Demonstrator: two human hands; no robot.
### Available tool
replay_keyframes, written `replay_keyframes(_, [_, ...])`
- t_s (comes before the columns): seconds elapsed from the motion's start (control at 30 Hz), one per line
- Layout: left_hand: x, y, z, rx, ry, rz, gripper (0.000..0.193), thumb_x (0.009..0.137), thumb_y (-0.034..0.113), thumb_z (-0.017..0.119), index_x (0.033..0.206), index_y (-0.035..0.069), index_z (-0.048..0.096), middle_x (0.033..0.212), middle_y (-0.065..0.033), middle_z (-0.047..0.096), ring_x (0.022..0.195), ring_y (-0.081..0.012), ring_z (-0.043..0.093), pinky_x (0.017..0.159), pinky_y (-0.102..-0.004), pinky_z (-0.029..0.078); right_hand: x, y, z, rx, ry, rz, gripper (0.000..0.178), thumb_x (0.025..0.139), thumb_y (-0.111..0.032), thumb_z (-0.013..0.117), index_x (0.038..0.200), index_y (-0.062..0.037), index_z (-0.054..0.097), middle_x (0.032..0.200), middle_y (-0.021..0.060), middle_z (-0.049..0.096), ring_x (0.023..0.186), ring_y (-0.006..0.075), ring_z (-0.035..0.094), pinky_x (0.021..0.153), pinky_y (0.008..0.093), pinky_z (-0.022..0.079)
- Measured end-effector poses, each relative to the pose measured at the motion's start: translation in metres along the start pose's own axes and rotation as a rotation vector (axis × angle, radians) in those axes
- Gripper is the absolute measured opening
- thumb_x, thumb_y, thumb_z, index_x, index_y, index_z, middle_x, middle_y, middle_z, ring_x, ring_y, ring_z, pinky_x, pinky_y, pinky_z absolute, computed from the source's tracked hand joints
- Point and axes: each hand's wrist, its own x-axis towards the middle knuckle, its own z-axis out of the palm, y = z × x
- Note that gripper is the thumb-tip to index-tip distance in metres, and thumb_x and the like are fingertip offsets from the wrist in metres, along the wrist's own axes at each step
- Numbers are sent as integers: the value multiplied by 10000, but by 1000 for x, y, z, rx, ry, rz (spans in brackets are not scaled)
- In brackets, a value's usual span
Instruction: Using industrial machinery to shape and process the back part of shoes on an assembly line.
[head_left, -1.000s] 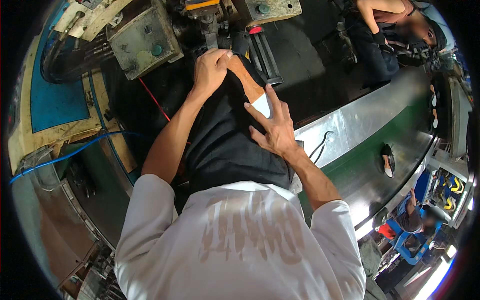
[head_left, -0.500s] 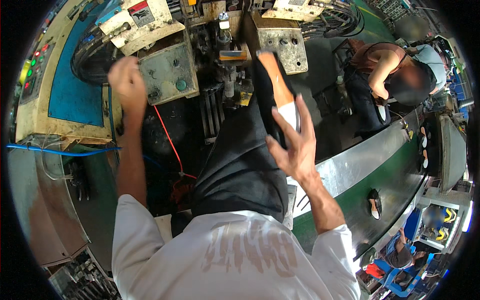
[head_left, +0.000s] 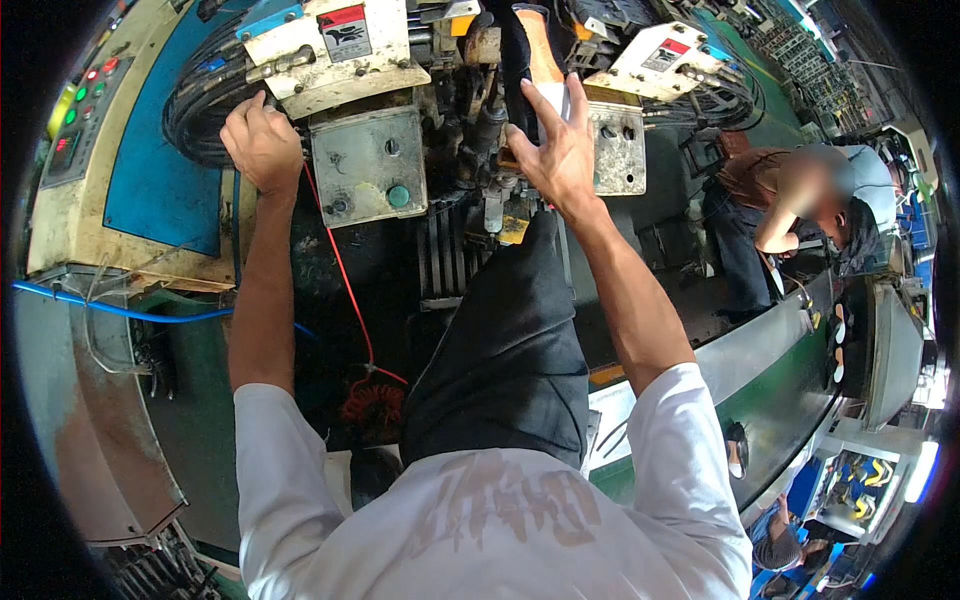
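Note:
My right hand (head_left: pixel 552 150) is stretched forward at the machine. Its thumb and fingers straddle a black shoe (head_left: pixel 541 52) whose underside faces up, brown toward the far end and white near my fingers; part of it is hidden beneath the hand. The shoe lies among the dark metal parts at the machine's middle. My left hand (head_left: pixel 262 145), fingers curled, is by the near left corner of a cream machine plate (head_left: pixel 365 85), beside black hoses (head_left: pixel 195 115). Whether anything is inside the curled left fingers is hidden.
A grey control box (head_left: pixel 367 165) with a green button stands between my hands, another box (head_left: pixel 617 148) at the right. A red air line (head_left: pixel 340 265) hangs below. A metal-edged conveyor (head_left: pixel 765 345) carries shoes at right; a co-worker (head_left: pixel 800 200) sits beyond it.
My right hand and the shoe have moved forward, away from my lap and into the machine's middle. My left hand stays near the left hoses. The view has shifted, and the co-worker's posture has changed.

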Motion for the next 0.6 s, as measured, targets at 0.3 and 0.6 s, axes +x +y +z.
replay_keyframes(0.3, [-1,1,0,28,26,-43,256,946,122,668,1162,70,795,1139,-128,682,1061,-369,622,949,-493,516,-7,1,-2,45,-56,36,719,886,-411,798,1566,-272,611,1715,361,269,1510,536,431,1239,561,395])
replay_keyframes(0.6, [-8,-1,-5,27,-16,-76,263,942,136,680,1172,75,792,1133,-120,661,1081,-370,615,955,-501,519,-23,-27,7,-83,-164,-9,826,898,-365,808,1647,-229,488,1717,420,157,1445,612,398,1193,642,411])
